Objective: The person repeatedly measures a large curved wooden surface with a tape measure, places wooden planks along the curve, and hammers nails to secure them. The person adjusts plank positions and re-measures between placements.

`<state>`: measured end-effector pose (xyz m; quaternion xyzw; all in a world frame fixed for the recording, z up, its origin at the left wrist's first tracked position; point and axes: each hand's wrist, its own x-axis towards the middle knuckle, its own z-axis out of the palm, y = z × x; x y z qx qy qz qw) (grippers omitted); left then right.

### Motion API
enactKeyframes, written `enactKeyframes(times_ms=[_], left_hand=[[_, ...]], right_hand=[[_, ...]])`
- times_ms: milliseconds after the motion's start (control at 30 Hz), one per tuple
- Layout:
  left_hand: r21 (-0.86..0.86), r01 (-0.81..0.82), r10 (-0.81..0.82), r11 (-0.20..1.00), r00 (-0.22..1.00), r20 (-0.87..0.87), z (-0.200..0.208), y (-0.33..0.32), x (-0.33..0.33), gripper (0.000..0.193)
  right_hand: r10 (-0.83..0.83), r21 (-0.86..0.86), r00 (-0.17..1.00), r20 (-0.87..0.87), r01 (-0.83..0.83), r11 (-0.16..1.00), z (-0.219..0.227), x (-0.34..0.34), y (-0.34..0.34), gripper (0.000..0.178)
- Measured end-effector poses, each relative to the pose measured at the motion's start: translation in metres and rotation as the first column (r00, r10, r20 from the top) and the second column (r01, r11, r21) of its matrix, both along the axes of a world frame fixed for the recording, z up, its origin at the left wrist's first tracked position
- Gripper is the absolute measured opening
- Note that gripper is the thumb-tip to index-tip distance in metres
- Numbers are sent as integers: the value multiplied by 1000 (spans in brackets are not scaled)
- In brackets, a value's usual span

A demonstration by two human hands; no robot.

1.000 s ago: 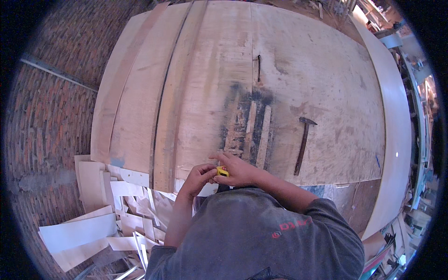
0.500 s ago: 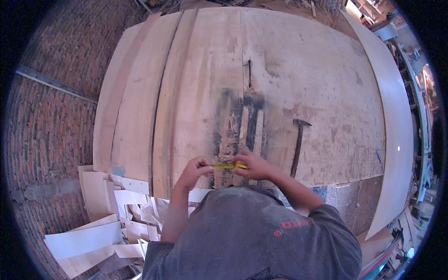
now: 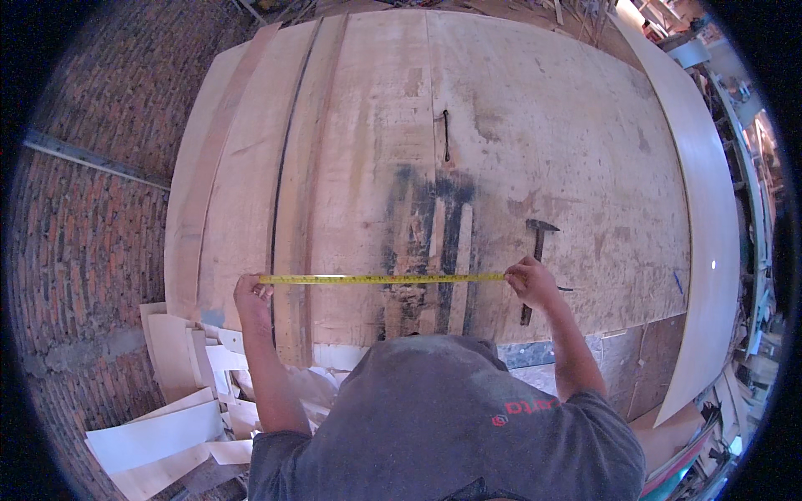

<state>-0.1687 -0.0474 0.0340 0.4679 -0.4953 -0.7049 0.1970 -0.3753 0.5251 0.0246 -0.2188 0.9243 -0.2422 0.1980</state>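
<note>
A yellow tape measure (image 3: 376, 279) is stretched level across the near part of a large plywood-topped table (image 3: 585, 167). My left hand (image 3: 253, 299) is closed on its left end, beside a dark lengthwise gap in the boards. Toward the other end, my right hand (image 3: 532, 282) grips the tape; the case is hidden by the fingers. Under and behind the right hand lies a hammer (image 3: 539, 242), its head pointing away from me. A thin dark thing (image 3: 565, 289) pokes out just right of that hand; I cannot make out its kind.
White and pale board offcuts (image 3: 154, 426) are heaped at the lower left, below a brick wall (image 3: 92, 250). A long pale sheet (image 3: 710, 192) runs along the table's right side. A black hook-like piece (image 3: 446, 135) and a blue pen-like stick (image 3: 677, 281) lie on the tabletop.
My hands have moved far apart, the left one leftward and the right one rightward. A short length of tape between them has become a long one.
</note>
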Motion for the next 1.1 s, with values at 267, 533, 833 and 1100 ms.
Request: enactKeyframes(times_ms=[267,533,833,1100], left_hand=[[-579,159,123,799,901,416,-68,25,16,49],[-568,729,286,382,492,822,-84,72,49,107],[-683,649,346,335,589,730,-80,81,47,111],[-699,634,341,329,611,715,-75,83,46,111]], right_hand=[[-49,10,998,32,49,999,-20,7,12,17],[-130,-19,989,76,132,991,-39,11,26,19],[-70,-32,970,233,80,996,-44,-5,26,21],[-195,-1,913,359,209,978,-39,-6,25,23]])
